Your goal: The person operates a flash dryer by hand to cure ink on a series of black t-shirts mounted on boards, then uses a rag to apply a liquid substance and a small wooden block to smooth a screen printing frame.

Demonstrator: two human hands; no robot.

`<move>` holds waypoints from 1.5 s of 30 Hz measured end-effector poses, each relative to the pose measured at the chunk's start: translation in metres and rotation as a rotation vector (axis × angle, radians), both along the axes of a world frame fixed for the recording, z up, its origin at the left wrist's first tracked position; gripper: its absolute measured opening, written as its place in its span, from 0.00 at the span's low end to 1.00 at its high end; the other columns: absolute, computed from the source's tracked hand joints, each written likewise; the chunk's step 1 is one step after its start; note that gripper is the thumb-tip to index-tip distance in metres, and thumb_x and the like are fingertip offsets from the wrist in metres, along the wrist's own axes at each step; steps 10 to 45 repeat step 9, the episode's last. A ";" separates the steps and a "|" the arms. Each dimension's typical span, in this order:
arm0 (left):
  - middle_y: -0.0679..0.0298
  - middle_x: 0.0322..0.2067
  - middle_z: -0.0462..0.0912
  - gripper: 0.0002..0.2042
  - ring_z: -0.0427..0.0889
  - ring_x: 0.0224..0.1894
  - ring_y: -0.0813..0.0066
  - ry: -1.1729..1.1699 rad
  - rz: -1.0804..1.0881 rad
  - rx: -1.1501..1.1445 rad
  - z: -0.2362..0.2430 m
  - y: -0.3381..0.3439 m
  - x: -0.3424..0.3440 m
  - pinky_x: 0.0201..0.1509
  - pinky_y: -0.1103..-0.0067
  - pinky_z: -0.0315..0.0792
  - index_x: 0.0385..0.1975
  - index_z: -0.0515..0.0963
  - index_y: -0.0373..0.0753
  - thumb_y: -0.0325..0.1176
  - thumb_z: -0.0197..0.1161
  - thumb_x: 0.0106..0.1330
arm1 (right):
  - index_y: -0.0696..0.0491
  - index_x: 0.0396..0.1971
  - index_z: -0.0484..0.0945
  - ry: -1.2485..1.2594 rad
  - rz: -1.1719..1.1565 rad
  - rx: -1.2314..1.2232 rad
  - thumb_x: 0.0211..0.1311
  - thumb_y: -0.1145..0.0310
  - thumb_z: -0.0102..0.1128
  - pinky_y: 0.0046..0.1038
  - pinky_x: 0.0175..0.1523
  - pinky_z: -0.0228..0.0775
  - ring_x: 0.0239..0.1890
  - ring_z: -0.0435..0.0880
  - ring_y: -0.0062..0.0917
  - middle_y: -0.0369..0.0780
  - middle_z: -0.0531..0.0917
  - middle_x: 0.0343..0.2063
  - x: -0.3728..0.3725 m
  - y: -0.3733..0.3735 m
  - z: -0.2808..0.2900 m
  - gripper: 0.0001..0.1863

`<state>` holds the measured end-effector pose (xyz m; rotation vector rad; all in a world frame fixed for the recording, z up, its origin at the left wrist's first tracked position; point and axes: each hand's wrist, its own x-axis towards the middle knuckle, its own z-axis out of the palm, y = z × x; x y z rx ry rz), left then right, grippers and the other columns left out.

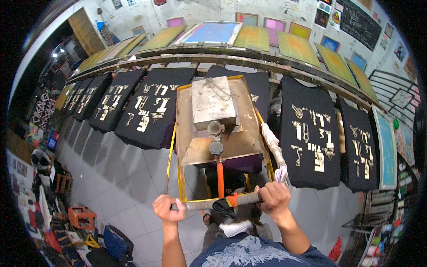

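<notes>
My left hand [169, 208] is wrapped round the left end of a grey handlebar [200, 205]. Farther along the same bar, my right hand [274, 199] grips the right end. The bar crosses the near side of a yellow-framed heater [187, 120] with a worn metal hood and a pale box [213, 100] on top. From a grey fitting [216, 148] an orange hose [220, 178] runs to the bar, where black and orange wrappings [224, 205] are tied. White cloth [272, 144] is wound along the right side. The heater partly covers a black shirt [262, 86].
Printed black T-shirts [153, 107] lie on boards in a row to the left, and more shirts [309, 133] to the right. Behind runs a long rail [178, 60] with printing screens [209, 33] leaning above. Orange stools [82, 218] and a blue chair [118, 242] stand lower left.
</notes>
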<state>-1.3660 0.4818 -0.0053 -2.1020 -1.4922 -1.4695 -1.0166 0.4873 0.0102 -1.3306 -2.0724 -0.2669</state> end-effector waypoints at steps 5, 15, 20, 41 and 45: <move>0.58 0.17 0.74 0.07 0.77 0.20 0.59 0.028 -0.180 0.015 -0.004 0.043 -0.076 0.28 0.71 0.73 0.17 0.70 0.38 0.28 0.62 0.50 | 0.47 0.26 0.73 0.032 -0.138 -0.114 0.56 0.66 0.72 0.35 0.32 0.60 0.27 0.73 0.30 0.35 0.69 0.23 -0.077 -0.041 0.010 0.13; 0.57 0.19 0.76 0.06 0.79 0.22 0.58 -0.031 -0.260 -0.032 -0.005 0.076 -0.113 0.33 0.68 0.77 0.18 0.71 0.37 0.28 0.62 0.51 | 0.48 0.30 0.75 0.052 -0.228 -0.217 0.55 0.67 0.72 0.35 0.38 0.63 0.33 0.76 0.32 0.36 0.72 0.27 -0.127 -0.052 0.023 0.11; 0.57 0.19 0.76 0.06 0.79 0.22 0.58 -0.031 -0.260 -0.032 -0.005 0.076 -0.113 0.33 0.68 0.77 0.18 0.71 0.37 0.28 0.62 0.51 | 0.48 0.30 0.75 0.052 -0.228 -0.217 0.55 0.67 0.72 0.35 0.38 0.63 0.33 0.76 0.32 0.36 0.72 0.27 -0.127 -0.052 0.023 0.11; 0.57 0.19 0.76 0.06 0.79 0.22 0.58 -0.031 -0.260 -0.032 -0.005 0.076 -0.113 0.33 0.68 0.77 0.18 0.71 0.37 0.28 0.62 0.51 | 0.48 0.30 0.75 0.052 -0.228 -0.217 0.55 0.67 0.72 0.35 0.38 0.63 0.33 0.76 0.32 0.36 0.72 0.27 -0.127 -0.052 0.023 0.11; 0.57 0.19 0.76 0.06 0.79 0.22 0.58 -0.031 -0.260 -0.032 -0.005 0.076 -0.113 0.33 0.68 0.77 0.18 0.71 0.37 0.28 0.62 0.51 | 0.48 0.30 0.75 0.052 -0.228 -0.217 0.55 0.67 0.72 0.35 0.38 0.63 0.33 0.76 0.32 0.36 0.72 0.27 -0.127 -0.052 0.023 0.11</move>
